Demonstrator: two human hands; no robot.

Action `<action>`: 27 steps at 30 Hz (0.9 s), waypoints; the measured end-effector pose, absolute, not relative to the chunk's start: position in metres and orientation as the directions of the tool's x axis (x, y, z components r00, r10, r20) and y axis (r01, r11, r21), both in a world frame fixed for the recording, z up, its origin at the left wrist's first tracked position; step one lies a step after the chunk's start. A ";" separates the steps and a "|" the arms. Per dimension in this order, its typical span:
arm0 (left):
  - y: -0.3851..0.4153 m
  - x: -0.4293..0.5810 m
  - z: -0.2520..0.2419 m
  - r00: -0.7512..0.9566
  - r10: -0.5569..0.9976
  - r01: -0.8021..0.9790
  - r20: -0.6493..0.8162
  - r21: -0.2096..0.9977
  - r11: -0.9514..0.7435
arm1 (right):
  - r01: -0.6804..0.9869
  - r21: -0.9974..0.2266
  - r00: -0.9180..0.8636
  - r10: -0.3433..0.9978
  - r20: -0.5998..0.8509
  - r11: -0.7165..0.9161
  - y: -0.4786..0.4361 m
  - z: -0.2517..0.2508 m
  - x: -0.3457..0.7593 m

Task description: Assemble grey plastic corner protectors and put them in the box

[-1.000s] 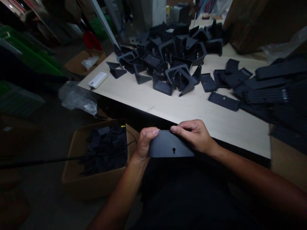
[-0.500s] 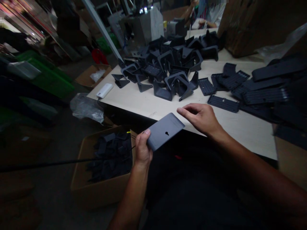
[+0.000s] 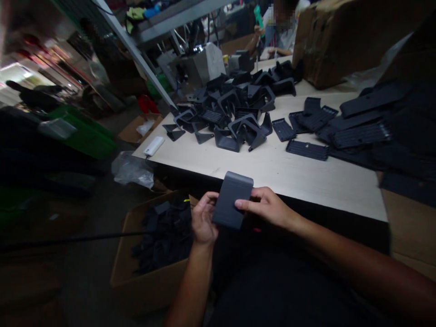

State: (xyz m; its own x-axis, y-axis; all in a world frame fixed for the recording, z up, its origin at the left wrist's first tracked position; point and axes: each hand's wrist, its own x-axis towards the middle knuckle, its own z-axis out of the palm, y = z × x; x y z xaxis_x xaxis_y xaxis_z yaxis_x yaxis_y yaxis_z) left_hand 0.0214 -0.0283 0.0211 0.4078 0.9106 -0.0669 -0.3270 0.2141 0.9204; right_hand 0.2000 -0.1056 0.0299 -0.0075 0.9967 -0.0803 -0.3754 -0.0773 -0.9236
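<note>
The left hand [image 3: 204, 218] and right hand [image 3: 267, 205] grip a dark plastic plate [image 3: 233, 200] between their closed fingers, holding it tilted up, with a cardboard box [image 3: 146, 286] of black parts [image 3: 163, 238] below the left fingers and a table [image 3: 272, 177] just beyond the fingertips.

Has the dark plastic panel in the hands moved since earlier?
Yes, turned: the panel now points across the table edge, not along it.
</note>
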 end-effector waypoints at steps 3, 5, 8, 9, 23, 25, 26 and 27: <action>-0.025 0.026 0.029 0.492 0.843 -0.293 -0.215 0.871 0.394 | -0.024 -0.998 -0.139 0.988 0.069 0.066 -0.115 0.031 0.209; -0.023 0.034 0.033 0.584 0.749 -0.208 -0.313 0.834 0.511 | 0.214 -0.960 -0.218 0.967 0.135 0.183 -0.120 0.027 0.211; -0.028 0.048 0.036 0.669 0.646 -0.131 -0.368 0.797 0.590 | 0.208 -0.953 -0.261 0.951 0.164 0.221 -0.126 0.016 0.207; -0.032 0.053 0.037 0.664 0.656 -0.149 -0.358 0.797 0.585 | 0.129 -0.971 -0.236 0.957 0.170 0.204 -0.129 0.012 0.204; -0.074 0.078 0.051 0.538 0.843 -0.310 -0.018 0.926 0.217 | -0.120 -0.939 0.136 0.943 0.305 0.321 -0.158 0.001 0.191; -0.079 0.081 0.053 0.518 0.855 -0.321 -0.015 0.923 0.211 | -0.146 -0.937 0.141 0.944 0.298 0.318 -0.161 0.005 0.193; -0.082 0.082 0.053 0.499 0.866 -0.324 -0.010 0.925 0.197 | -0.162 -0.935 0.150 0.944 0.294 0.317 -0.162 0.007 0.192; -0.084 0.082 0.053 0.479 0.878 -0.323 -0.002 0.929 0.179 | -0.175 -0.932 0.166 0.943 0.289 0.316 -0.164 0.008 0.191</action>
State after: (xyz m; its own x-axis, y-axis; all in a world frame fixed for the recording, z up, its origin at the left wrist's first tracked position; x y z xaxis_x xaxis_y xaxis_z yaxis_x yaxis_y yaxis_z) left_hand 0.0823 -0.0839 0.0535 0.4794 0.8776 -0.0024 -0.3226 0.1788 0.9295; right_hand 0.1914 -0.1637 0.0079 0.1656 0.9430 0.2888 -0.1748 0.3163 -0.9324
